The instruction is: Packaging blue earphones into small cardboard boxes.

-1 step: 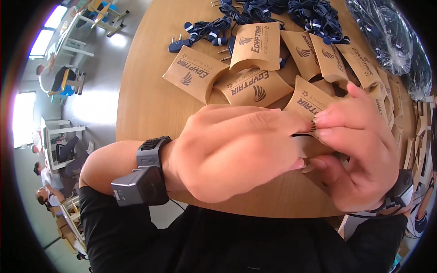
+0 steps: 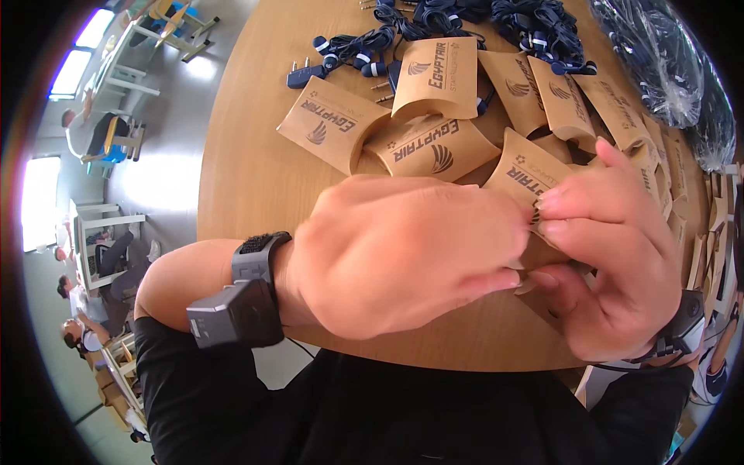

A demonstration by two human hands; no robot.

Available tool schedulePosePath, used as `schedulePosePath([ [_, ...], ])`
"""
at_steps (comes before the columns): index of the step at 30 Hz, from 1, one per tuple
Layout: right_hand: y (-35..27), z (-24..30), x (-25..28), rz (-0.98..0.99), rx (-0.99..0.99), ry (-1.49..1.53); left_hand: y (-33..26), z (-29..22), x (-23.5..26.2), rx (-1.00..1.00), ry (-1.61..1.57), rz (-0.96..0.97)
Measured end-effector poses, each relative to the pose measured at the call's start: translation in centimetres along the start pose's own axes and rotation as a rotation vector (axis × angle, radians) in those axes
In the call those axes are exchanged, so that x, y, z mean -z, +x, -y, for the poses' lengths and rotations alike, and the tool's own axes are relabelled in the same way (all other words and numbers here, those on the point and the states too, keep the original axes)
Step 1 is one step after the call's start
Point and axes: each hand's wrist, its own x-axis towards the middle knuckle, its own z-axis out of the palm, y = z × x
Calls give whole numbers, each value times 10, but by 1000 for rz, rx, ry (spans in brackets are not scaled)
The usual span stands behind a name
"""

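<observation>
Between my two hands is a small brown cardboard pillow box [image 2: 540,254], mostly covered by fingers. My right hand [image 2: 620,256] grips it from the right, thumb below and bent fingers above. My left hand [image 2: 411,256] is closed at the box's left end; its back hides most of its fingers and that end. Just beyond my fingertips lies a printed pillow box [image 2: 521,172]. Farther off are a tilted pillow box [image 2: 332,124], a wider pillow box [image 2: 432,147] and an upper pillow box [image 2: 436,77] resting over others.
Dark blue earphones [image 2: 535,31] with bundled cords lie at the table's far side, beside a two-pin plug adapter [image 2: 304,76]. A clear plastic bag [image 2: 651,62] of dark items is at the far right. More boxes [image 2: 717,232] line the right edge. Several people sit off left.
My left hand has shifted slightly and its fingers have closed in toward my right fingertips. A thin dark line at the held box's edge, visible before, is now covered.
</observation>
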Motion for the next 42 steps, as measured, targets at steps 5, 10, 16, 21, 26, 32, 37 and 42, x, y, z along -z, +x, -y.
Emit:
schedulePosePath([
  [5, 2, 1, 3, 22, 19, -22, 4, -2, 16, 192, -95, 208],
  [10, 2, 3, -2, 3, -54, 38, 1, 8, 6, -81, 15, 53],
  [16, 0, 5, -9, -74, 102, -148, 0, 13, -8, -169, 118, -84],
  [21, 5, 20, -9, -46, 91, -268, 2, 8, -14, -202, 140, -136],
  [26, 13, 26, -5, 46, 51, -250, -1, 1, -16, -149, 133, -144],
  [32, -4, 5, -18, -170, -12, 53, 6, 4, -15, -142, 191, -103],
  [37, 0, 2, -8, -35, -60, 75, 1, 2, -14, -146, 202, -111],
  [42, -1, -5, -2, 45, 102, 81, -8, 6, -6, -55, -45, -51],
])
